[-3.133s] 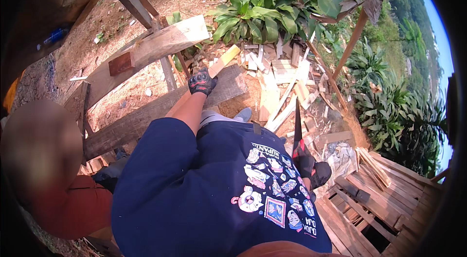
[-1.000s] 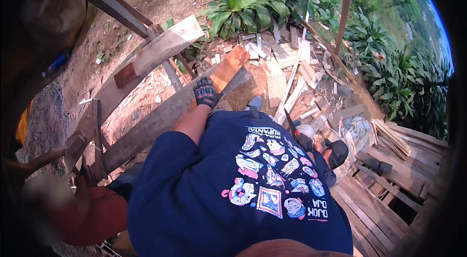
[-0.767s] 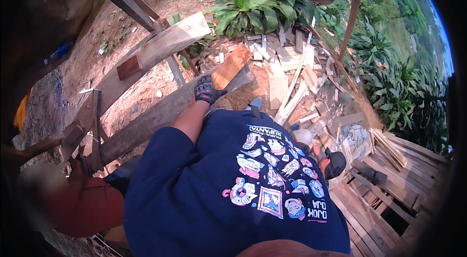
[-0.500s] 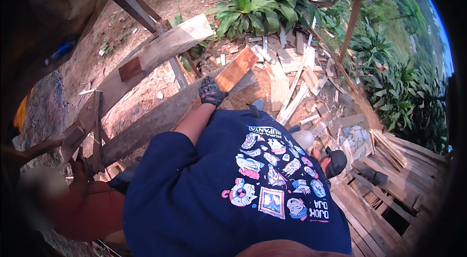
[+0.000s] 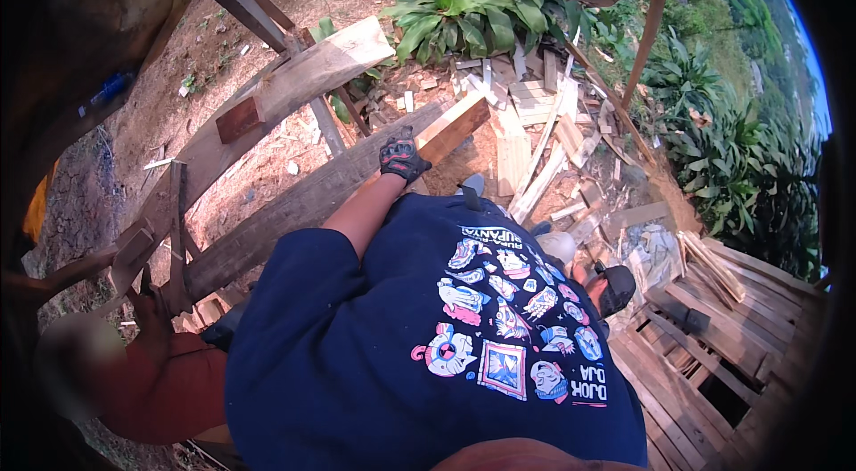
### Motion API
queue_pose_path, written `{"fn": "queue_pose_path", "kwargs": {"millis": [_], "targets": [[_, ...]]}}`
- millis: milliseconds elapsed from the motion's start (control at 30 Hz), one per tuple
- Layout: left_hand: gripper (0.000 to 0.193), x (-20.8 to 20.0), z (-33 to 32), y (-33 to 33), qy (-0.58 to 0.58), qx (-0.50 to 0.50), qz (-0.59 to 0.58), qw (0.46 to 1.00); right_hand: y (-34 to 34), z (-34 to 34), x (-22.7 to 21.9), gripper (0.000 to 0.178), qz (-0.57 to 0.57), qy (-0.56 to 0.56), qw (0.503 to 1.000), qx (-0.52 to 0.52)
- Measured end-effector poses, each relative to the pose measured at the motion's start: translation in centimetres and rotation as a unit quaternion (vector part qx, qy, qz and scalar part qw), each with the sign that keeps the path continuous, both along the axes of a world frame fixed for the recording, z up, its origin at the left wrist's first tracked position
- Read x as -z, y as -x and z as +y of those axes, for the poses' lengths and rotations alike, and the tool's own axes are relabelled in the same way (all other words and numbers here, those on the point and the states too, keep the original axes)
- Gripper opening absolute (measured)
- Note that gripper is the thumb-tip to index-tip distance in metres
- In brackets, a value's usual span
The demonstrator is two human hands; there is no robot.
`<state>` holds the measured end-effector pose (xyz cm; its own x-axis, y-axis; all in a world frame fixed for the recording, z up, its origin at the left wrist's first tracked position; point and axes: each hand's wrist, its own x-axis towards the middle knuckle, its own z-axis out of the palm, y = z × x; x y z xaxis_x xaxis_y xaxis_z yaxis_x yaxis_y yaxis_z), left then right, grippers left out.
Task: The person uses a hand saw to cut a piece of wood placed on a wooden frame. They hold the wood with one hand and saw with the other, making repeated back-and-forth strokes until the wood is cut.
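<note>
My left hand (image 5: 404,156), in a black glove with red trim, is closed on a reddish-brown wooden board (image 5: 456,127). The board's far end sticks out beyond my fingers, showing a pale upper face and a darker orange side. Its near part is hidden by my arm and dark blue printed shirt. A long grey weathered plank (image 5: 285,220) runs just behind the board; whether they touch I cannot tell. My right hand (image 5: 615,290), in a black glove, is low beside my right side, near the wooden slats. Its fingers cannot be made out.
A wooden frame with a pale thick beam (image 5: 294,88) stands at the left. A person in a red top (image 5: 169,386) is at the lower left. Wood offcuts (image 5: 526,132) litter the ground ahead. A slatted wooden platform (image 5: 722,328) with gaps lies right. Leafy plants (image 5: 468,3) grow beyond.
My left hand and the board have shifted a little to the right. The board has rolled, so its pale narrow face now shows beside the orange one. My right hand has hardly moved.
</note>
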<state>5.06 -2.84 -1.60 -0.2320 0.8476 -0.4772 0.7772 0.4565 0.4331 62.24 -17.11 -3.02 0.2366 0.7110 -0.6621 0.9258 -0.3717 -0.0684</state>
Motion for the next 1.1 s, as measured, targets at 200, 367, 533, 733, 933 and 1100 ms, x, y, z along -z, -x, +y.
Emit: {"fn": "queue_pose_path", "kwargs": {"millis": [200, 367, 533, 733, 933, 1100], "targets": [[0.088, -0.6, 1.9, 1.0, 0.088, 0.123, 0.024, 0.988, 0.3, 0.8, 1.6, 0.027, 0.012, -0.005, 1.0, -0.007], [0.074, -2.3, 1.7, -0.1, 0.065, 0.151, 0.078, 0.983, 0.6, 1.0, 2.8, 0.026, 0.023, -0.008, 1.0, -0.013], [0.06, -2.1, 1.8, -0.7, 0.009, 0.14, 0.137, 0.981, 0.7, 0.3, 3.3, 0.026, 0.026, -0.012, 1.0, -0.001], [0.03, 0.0, 2.8, 0.3, -0.021, 0.188, 0.227, 0.955, 1.0, 0.3, 2.4, 0.026, 0.028, -0.014, 0.999, 0.009], [0.031, 0.2, 3.7, 1.3, -0.003, 0.237, 0.222, 0.946, 1.8, 0.9, 1.1, 0.026, 0.05, -0.034, 0.997, 0.053], [0.068, -0.6, 4.5, 1.7, 0.034, 0.167, 0.102, 0.98, 3.7, 4.0, -0.1, 0.026, 0.155, -0.117, 0.967, 0.167]]}}
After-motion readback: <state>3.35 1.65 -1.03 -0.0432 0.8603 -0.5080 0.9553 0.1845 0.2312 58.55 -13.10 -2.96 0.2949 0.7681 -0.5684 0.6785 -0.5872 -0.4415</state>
